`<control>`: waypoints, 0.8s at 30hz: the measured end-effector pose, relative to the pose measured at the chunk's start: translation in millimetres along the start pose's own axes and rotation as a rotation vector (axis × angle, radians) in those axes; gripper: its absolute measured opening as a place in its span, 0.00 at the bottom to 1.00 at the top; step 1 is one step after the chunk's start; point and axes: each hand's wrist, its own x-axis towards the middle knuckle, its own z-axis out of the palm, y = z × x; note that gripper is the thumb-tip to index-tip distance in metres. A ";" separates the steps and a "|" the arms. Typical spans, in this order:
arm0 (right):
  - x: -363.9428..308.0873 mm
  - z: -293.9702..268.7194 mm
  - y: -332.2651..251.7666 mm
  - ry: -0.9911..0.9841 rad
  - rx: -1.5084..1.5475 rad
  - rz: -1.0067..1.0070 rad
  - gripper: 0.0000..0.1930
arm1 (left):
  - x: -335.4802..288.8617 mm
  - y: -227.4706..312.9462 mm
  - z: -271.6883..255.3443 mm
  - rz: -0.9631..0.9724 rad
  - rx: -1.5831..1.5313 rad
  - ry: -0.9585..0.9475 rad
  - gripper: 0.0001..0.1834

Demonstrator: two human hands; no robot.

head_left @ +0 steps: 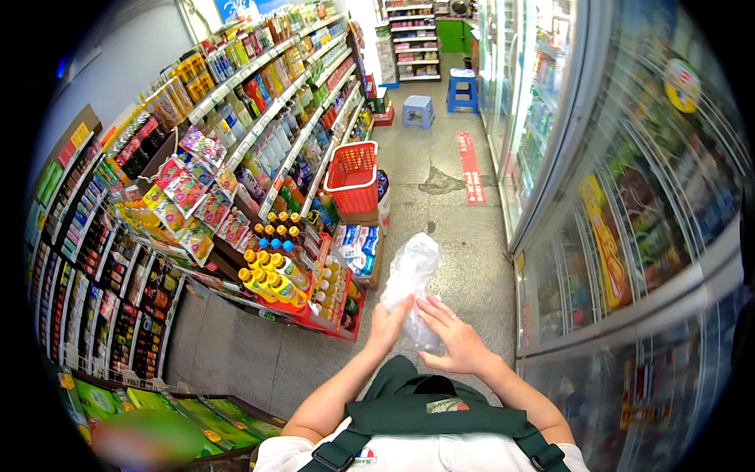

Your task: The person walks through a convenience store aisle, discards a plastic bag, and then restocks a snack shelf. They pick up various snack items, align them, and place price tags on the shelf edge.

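Note:
A crumpled, translucent white plastic bag (415, 266) is held up in front of my body, over the aisle floor. My left hand (388, 324) closes on its near left side, with the thumb and fingertips against the film. From the right, my right hand (454, 337) grips the bag's other side, its fingers bent over the plastic and the thumb below. A ring shows on one of its fingers. The bag's upper part stands loose beyond both hands, and its lower end hangs between them. Any contents cannot be made out.
Left stand shelves of drinks (267, 102), yellow-capped bottles (271, 279) in a red display and a red basket (352, 175). Glass-door coolers (613, 236) line the right. Down the aisle are a small light-blue stool (418, 112) and a blue stool (462, 90). Green packages (157, 417) lie lower left.

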 end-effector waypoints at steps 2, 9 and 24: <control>30.5 3.4 53.0 -0.039 0.045 0.037 0.37 | 50.1 -12.4 -10.8 0.010 0.161 0.062 0.18; 176.1 -18.2 187.2 0.077 -0.130 0.116 0.66 | 238.7 -12.7 -15.8 0.005 0.372 -0.147 0.21; 424.3 -68.5 484.1 0.329 0.171 0.574 0.44 | 666.0 63.3 114.4 0.333 0.859 -0.634 0.27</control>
